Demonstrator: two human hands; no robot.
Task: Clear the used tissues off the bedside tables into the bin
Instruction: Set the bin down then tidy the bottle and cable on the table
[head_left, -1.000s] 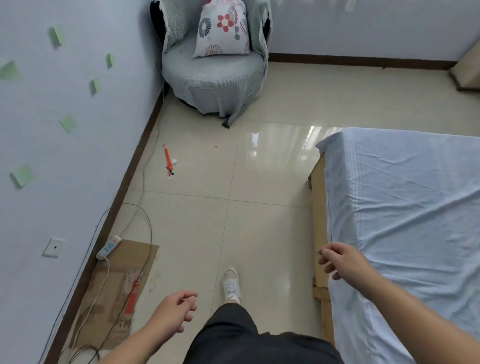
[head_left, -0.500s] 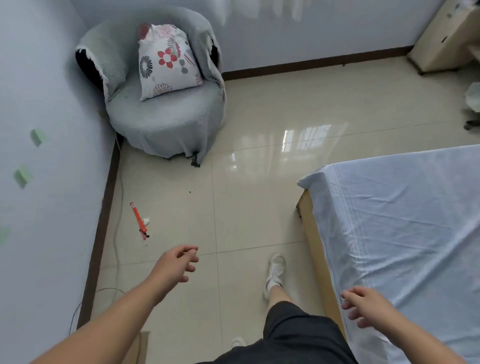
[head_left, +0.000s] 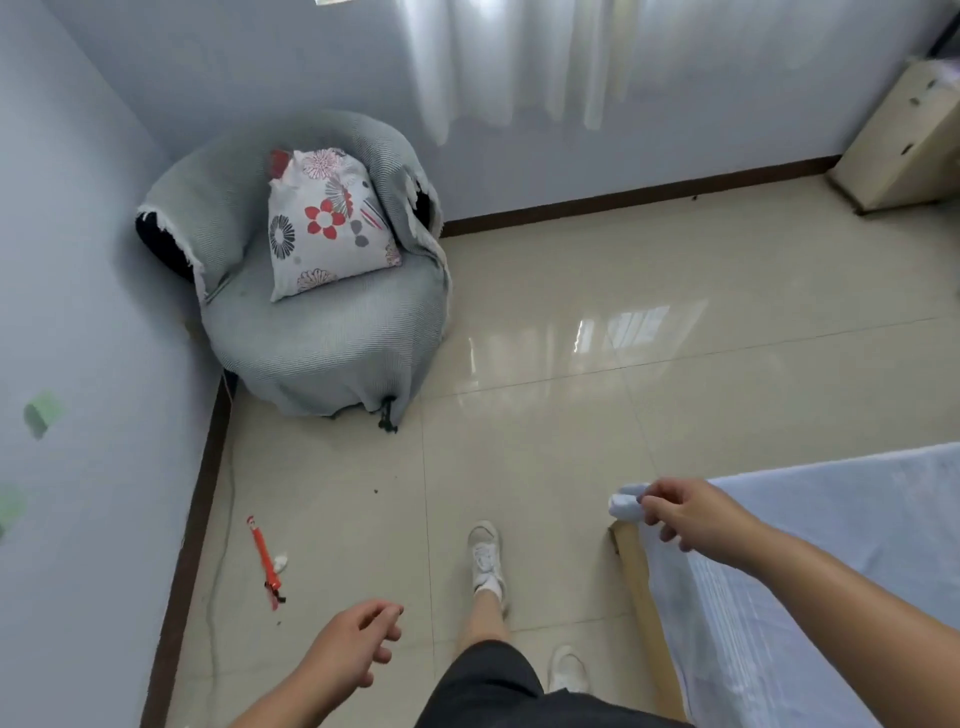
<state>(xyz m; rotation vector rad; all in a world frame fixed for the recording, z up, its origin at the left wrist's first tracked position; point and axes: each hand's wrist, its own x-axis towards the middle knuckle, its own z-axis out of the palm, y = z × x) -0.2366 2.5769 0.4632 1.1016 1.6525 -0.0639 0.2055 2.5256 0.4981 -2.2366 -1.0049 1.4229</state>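
Note:
No bedside table and no bin are in view. A small white crumpled wad (head_left: 280, 562), possibly a tissue, lies on the floor by the left wall. My left hand (head_left: 353, 649) hangs low over the floor tiles with its fingers loosely curled and apart, holding nothing. My right hand (head_left: 685, 514) is raised over the near corner of the bed (head_left: 831, 519), fingers loosely bent. Its fingertips sit beside the pale corner of the bed sheet (head_left: 626, 506). I cannot tell whether they touch the sheet.
A grey covered armchair (head_left: 322, 332) with a flowered cushion (head_left: 327, 223) fills the far left corner. A red pen-like object (head_left: 265, 558) lies on the floor by the wad. A cream cabinet (head_left: 904, 140) stands at the far right. My feet (head_left: 485, 556) are on glossy tiles between wall and bed.
I have walked forward along the bed and the view has swung right, so the armchair is closer. My right hand has risen to the bed's corner. My left hand stays low.

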